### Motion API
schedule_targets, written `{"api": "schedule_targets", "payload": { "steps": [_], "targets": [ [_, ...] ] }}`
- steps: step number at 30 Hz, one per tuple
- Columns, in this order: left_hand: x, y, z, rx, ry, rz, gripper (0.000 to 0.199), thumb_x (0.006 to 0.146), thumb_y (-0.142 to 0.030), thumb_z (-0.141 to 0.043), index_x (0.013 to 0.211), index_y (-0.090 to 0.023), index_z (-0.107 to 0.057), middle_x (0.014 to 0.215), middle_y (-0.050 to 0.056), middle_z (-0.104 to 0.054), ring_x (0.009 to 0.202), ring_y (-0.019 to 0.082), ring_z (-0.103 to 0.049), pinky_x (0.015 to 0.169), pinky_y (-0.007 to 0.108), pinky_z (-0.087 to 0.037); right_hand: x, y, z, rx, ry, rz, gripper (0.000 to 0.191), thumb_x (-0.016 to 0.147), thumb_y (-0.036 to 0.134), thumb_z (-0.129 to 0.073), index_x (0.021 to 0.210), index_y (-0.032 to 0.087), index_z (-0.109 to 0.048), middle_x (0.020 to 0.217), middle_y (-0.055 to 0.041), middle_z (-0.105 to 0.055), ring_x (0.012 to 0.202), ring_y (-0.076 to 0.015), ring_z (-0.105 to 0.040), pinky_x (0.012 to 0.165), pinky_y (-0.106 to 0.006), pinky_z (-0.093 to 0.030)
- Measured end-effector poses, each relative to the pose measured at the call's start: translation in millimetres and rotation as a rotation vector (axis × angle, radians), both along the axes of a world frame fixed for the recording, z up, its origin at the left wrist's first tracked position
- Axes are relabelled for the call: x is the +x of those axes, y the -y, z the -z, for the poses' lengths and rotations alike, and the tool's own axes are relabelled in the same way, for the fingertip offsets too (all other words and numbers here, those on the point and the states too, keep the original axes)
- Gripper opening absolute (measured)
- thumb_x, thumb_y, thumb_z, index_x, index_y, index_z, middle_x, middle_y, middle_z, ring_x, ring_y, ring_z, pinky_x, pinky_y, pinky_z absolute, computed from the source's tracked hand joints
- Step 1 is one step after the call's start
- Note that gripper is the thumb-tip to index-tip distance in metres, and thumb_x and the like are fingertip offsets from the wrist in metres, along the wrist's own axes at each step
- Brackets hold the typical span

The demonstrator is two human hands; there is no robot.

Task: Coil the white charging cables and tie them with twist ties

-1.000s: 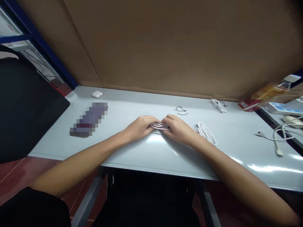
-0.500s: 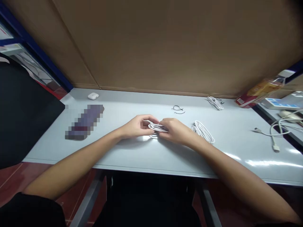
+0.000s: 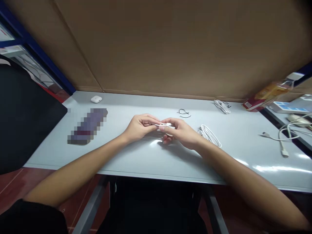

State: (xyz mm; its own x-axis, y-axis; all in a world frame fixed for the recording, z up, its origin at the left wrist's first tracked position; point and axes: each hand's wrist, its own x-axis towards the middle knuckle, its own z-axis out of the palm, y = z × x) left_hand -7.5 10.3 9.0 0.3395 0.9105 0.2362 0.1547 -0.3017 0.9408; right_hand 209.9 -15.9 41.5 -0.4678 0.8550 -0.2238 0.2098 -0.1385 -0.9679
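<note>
A white cable (image 3: 166,124) is held between both hands, just above the middle of the grey-white table (image 3: 136,162). My left hand (image 3: 142,126) pinches it from the left with thumb and fingers. From the right, my right hand (image 3: 180,130) has its thumb and forefinger closed on the cable near a white connector. Most of the cable is hidden by the fingers. Right beside my right wrist lies a second coiled white cable (image 3: 210,136). Behind the hands are thin black ties (image 3: 183,112).
A third coiled white cable (image 3: 221,106) lies near the cardboard wall (image 3: 156,48). At left are a white earbud case (image 3: 96,99) and a blurred-out purple item (image 3: 88,126). On the right stand a drink bottle (image 3: 268,94) and a loose white cable (image 3: 280,139).
The coiled bundle in my hands has been turned and now shows mostly edge-on, with a connector in view. My right fingers have shifted from over the coil to a thumb-and-forefinger grip.
</note>
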Motion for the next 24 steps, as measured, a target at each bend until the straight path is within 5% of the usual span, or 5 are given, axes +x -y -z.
{"api": "schedule_targets", "payload": {
  "steps": [5, 13, 17, 21, 24],
  "targets": [
    [0.1, 2.0, -0.4, 0.051, -0.081, 0.016, 0.022, 0.086, -0.041, -0.080, 0.096, -0.022, -0.083, 0.107, 0.009, -0.077, 0.086, 0.020, -0.073, 0.073, 0.033, -0.060, -4.4, 0.4, -3.3, -0.017, -0.042, 0.092, 0.032, 0.089, 0.047, -0.077, 0.104, 0.019, -0.077, 0.109, -0.0101, -0.076, 0.076, -0.0162, -0.071, 0.077, -0.033, -0.063],
    [-4.6, 1.9, -2.6, -0.280, -0.156, 0.264, 0.051, 0.094, -0.053, -0.070, 0.133, -0.022, -0.058, 0.124, 0.012, -0.069, 0.083, 0.018, -0.072, 0.069, 0.031, -0.056, -0.5, -0.7, -1.9, 0.268, 0.205, 0.067, 0.021, 0.091, 0.033, -0.072, 0.103, 0.020, -0.084, 0.081, -0.0057, -0.080, 0.071, -0.0203, -0.073, 0.067, -0.031, -0.055],
    [-5.4, 2.4, -8.0, -0.136, -0.329, 0.372, 0.044, 0.106, -0.054, -0.044, 0.123, -0.020, -0.067, 0.103, 0.007, -0.071, 0.082, 0.017, -0.065, 0.074, 0.029, -0.051, -0.9, -0.5, 2.2, 0.457, 0.271, 0.047, 0.025, 0.096, 0.037, -0.065, 0.105, 0.021, -0.082, 0.084, -0.0052, -0.079, 0.072, -0.0191, -0.069, 0.066, -0.031, -0.051],
    [-1.7, 7.7, -7.6, 0.000, -0.376, 0.373, 0.042, 0.110, -0.047, -0.035, 0.114, -0.019, -0.066, 0.108, 0.007, -0.071, 0.096, 0.020, -0.064, 0.085, 0.030, -0.049, -7.8, 1.9, 10.1, 0.693, 0.294, 0.177, 0.013, 0.094, 0.022, -0.062, 0.094, 0.021, -0.075, 0.099, -0.0060, -0.076, 0.091, -0.0206, -0.068, 0.077, -0.032, -0.049],
    [3.7, 13.8, -3.6, 0.115, -0.442, 0.349, 0.038, 0.111, -0.041, -0.033, 0.115, -0.018, -0.063, 0.117, 0.009, -0.071, 0.103, 0.022, -0.065, 0.092, 0.032, -0.049, -13.3, 4.8, 15.9, 0.797, 0.323, 0.267, 0.012, 0.096, 0.023, -0.060, 0.086, 0.021, -0.067, 0.088, -0.0041, -0.070, 0.082, -0.0193, -0.064, 0.074, -0.032, -0.047]
  ]
}}
